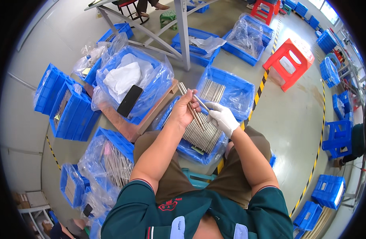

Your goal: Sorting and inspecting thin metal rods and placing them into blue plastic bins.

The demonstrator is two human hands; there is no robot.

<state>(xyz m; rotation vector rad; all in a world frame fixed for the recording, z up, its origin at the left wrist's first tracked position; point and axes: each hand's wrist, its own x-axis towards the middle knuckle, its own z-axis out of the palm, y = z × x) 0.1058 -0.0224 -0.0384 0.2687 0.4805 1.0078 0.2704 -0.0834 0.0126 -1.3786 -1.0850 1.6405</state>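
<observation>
My bare left hand (184, 109) is wrapped round several thin metal rods (197, 116), which stick out above and below the fingers. On my right hand (223, 118) is a white glove, its fingers closed on the lower end of one metal rod (201, 102) that slants up to the left hand's fingertips. Below both hands, a blue crate (209, 160) lined with clear plastic holds a dense row of similar rods (205, 137). Just beyond it, another lined blue crate (243, 89) has a shorter row of rods (212, 91) along its left side.
To the left, a black phone (130, 100) and white cloth (123, 77) lie on a plastic-lined blue crate (146, 55) over a wooden pallet (116, 122). More rods (116, 165) fill a crate at lower left. A red stool (288, 63) stands at right; a metal table leg (183, 36) rises ahead.
</observation>
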